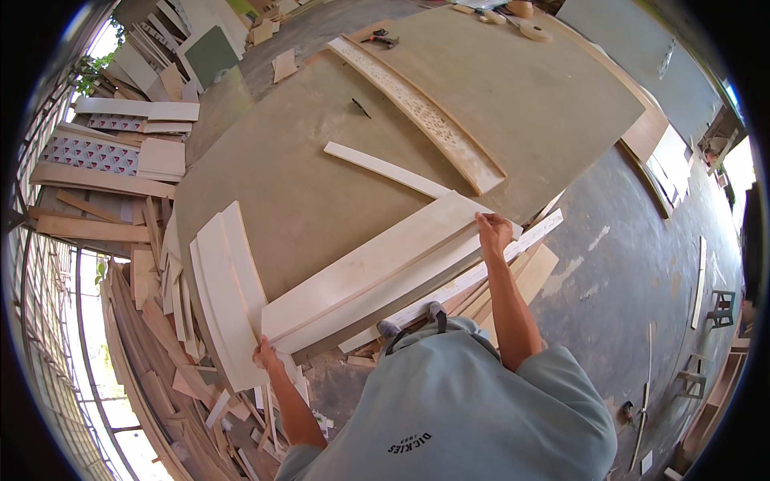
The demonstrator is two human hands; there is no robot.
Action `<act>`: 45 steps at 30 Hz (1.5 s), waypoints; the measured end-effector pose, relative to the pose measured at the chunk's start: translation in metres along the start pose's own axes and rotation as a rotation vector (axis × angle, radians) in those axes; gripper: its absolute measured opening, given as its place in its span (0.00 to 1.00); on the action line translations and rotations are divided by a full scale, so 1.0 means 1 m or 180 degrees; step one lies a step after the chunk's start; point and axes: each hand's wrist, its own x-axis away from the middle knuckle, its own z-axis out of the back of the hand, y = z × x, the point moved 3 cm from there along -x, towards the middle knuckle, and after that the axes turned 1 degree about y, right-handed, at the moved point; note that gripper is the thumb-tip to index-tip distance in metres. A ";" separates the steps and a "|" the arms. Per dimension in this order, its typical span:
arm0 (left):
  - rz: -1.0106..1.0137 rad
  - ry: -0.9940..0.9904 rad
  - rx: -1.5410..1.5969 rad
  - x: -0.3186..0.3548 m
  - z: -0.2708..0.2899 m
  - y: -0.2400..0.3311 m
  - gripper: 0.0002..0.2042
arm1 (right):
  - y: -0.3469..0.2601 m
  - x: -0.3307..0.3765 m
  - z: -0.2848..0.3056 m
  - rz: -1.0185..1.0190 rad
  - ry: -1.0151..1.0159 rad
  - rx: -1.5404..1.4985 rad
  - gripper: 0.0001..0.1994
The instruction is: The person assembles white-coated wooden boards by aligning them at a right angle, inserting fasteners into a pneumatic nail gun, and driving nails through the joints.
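Observation:
A long white board (pixel 365 264) lies along the near edge of the large tabletop (pixel 289 128), with a second white board (pixel 385 287) against its near side. My left hand (pixel 265 353) is closed at the left end of the upper board. At the opposite end, my right hand (pixel 495 231) grips the board's corner with bent fingers. Beside my left hand lie overlapping white boards (pixel 224 280), angled away from me. A narrow white strip (pixel 385 168) runs up to the far edge of the upper board.
Farther back lies a long shallow wooden tray (pixel 425 116) with speckled contents. A dark pen (pixel 361 108), a dark tool (pixel 381 38) and a tape roll (pixel 536 31) are also on the tabletop. Board offcuts (pixel 152 321) crowd the left; planks (pixel 521 280) lie near my feet.

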 end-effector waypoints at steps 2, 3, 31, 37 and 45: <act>0.0061 0.0072 -0.0186 -0.003 -0.004 0.005 0.16 | -0.037 0.013 -0.005 -0.0145 0.0000 0.0496 0.13; 0.0073 0.0110 -0.0249 -0.001 -0.010 0.009 0.17 | -0.040 0.010 -0.005 -0.0192 -0.0079 0.0653 0.14; 0.0163 0.0139 -0.0456 0.019 -0.004 0.003 0.22 | -0.020 0.009 -0.010 0.0092 0.0201 0.0549 0.20; 0.0042 0.0436 -0.0505 0.022 0.006 0.002 0.23 | -0.010 0.012 0.000 -0.0304 0.0435 0.0103 0.21; -0.1815 0.0304 -0.1108 0.108 -0.040 0.088 0.23 | 0.125 0.053 0.079 -0.0907 0.0564 -0.0218 0.15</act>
